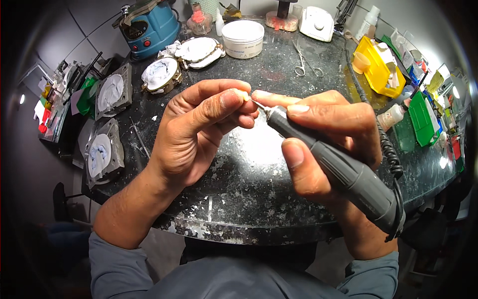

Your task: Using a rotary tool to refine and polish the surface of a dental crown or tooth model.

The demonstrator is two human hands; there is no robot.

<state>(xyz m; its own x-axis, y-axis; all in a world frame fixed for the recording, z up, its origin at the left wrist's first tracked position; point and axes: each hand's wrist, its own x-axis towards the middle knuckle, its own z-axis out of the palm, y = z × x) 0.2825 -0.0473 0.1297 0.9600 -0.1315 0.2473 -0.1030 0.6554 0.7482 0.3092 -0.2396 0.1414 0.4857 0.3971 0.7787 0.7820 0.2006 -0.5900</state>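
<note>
In the head view, the fingertips of the left hand [186, 134] are covering most of a small pale piece [246, 97], so its full outline is escaping inspection. The right hand [348, 124] is partly disappearing behind a handpiece [343, 172], its lower fingers being hidden. Whether the thin metal tip [259, 105] is touching the piece cannot be told.

The piece is showing as a tiny, yellowish-white lump. The handpiece is appearing dark grey, thick and ribbed, tapering to a metal nose; a black cable [389, 154] is running beside it, coiled in part.

The piece is sitting between the left thumb and index fingertip, which are pinching it above the worn black table [249, 204]. The right hand is clamping around the handpiece, whose tip is pointing toward the piece.
</note>
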